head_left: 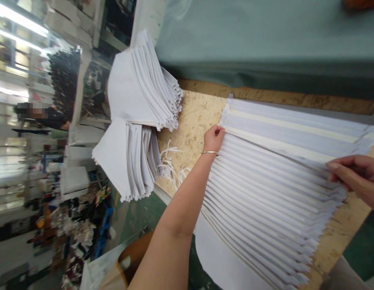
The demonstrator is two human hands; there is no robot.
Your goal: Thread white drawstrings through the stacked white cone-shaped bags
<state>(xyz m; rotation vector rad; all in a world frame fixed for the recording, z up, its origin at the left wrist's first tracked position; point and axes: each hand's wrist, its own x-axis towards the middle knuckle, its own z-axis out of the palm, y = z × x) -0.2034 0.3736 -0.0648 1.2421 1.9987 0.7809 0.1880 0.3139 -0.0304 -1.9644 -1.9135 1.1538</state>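
In the head view, the left hand (pixel 215 137) and right hand (pixel 353 173) are pinching opposite ends of one edge, seemingly straightening it among overlapping white sheets (pixel 265 189) lying from near the wooden board's (pixel 196 108) far edge past its near edge; the next move is probably calling for even tension.

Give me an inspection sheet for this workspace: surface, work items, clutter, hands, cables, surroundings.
Surface: speckled wooden board, largely covered.
Work items: white sheets overlapping in a fanned row; two more white stacks beside them.
Clutter: loose white strips near the stacks.
Hands: left hand and right hand pinch opposite ends of one sheet's edge.
Cables: nothing seen.
Surroundings: green cover alongside; another person in the blurred, crowded background.
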